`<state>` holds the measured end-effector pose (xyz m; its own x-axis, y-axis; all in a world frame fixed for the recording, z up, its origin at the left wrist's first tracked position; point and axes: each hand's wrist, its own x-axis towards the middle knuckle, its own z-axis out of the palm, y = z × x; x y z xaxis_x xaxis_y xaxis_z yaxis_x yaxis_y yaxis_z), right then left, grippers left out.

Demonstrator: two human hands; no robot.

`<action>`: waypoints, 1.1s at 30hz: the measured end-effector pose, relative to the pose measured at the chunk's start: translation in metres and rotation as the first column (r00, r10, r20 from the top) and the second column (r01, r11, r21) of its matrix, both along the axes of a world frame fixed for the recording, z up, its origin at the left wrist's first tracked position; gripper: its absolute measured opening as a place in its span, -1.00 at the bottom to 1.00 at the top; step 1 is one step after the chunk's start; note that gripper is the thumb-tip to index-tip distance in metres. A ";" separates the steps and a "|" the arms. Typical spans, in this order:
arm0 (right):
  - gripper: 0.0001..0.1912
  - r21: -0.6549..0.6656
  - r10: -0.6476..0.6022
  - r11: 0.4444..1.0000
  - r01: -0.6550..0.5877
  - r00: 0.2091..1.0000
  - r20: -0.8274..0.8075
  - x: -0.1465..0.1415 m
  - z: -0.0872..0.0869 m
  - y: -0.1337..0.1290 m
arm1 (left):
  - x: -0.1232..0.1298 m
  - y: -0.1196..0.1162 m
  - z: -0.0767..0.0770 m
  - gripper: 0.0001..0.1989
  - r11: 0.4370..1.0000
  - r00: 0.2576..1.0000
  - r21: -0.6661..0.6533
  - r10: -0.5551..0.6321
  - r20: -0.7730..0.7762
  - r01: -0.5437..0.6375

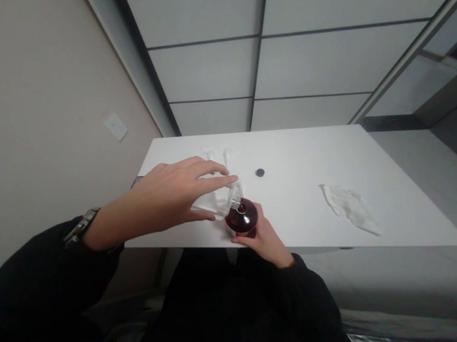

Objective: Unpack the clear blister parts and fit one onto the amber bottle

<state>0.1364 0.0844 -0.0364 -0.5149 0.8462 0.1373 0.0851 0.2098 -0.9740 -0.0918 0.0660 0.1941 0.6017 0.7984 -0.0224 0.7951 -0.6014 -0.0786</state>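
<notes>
White panels (220, 2) stand behind a white counter (300, 153) bearing a small dark disc (260, 172) and a crumpled white sheet (350, 207). Left hand (174, 185) grips a tipped clear bottle (222, 198), neck at the mouth of a dark red bottle (249, 220), which the right hand (266, 239) grasps near the counter's front edge.

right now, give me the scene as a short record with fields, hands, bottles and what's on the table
left hand: holds clear bottle, tilted
right hand: holds dark red bottle
necks: clear bottle's neck at dark red bottle's opening; contact unclear
surface: white table
on it: small dark disc, crumpled white cloth
partly hidden: white items beyond left hand
</notes>
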 end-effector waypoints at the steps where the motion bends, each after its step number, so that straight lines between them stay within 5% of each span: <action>1: 0.01 0.001 -0.003 1.000 0.003 1.000 0.001 0.000 0.000 0.000 | 0.000 0.000 0.000 -0.37 1.000 1.000 -0.003 0.000 -0.002 0.000; 33: 0.02 -0.039 -0.015 0.999 0.015 1.000 0.001 -0.001 -0.002 -0.001 | 0.011 0.000 0.015 -0.52 0.999 0.999 -0.046 0.002 -0.046 -0.004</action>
<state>0.1351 0.0838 -0.0382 -0.5024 0.8583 0.1040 0.0884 0.1706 -0.9814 -0.0808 0.0660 0.2090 0.5966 0.7979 -0.0865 0.7933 -0.6026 -0.0870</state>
